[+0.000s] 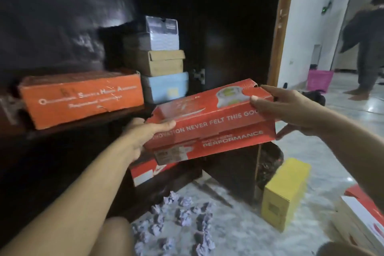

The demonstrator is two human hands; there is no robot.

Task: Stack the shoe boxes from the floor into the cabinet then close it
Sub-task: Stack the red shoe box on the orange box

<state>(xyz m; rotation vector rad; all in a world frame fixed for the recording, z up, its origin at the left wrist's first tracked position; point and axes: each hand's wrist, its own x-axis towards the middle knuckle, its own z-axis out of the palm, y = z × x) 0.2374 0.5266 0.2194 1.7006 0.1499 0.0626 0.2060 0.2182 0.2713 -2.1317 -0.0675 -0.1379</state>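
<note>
I hold a red shoe box (pixel 209 122) with white lettering in both hands, tilted, in front of the dark open cabinet (pixel 228 27). My left hand (pixel 145 135) grips its left end, and my right hand (pixel 291 108) grips its right end. On the cabinet shelf (pixel 87 124) lies an orange box (pixel 83 97). Behind it stands a stack: a light blue box (pixel 166 87), a brown box (pixel 164 62) and a grey box (pixel 162 33). Another red box (pixel 149 172) sits lower in the cabinet. A yellow box (pixel 284 193) stands on the floor.
Several crumpled grey paper balls (pixel 180 218) lie on the marbled floor. A red and white box (pixel 361 212) sits at the right edge. The wooden cabinet door (pixel 280 27) stands open. Farther right, a person (pixel 365 48) stands by a pink basket (pixel 319 81).
</note>
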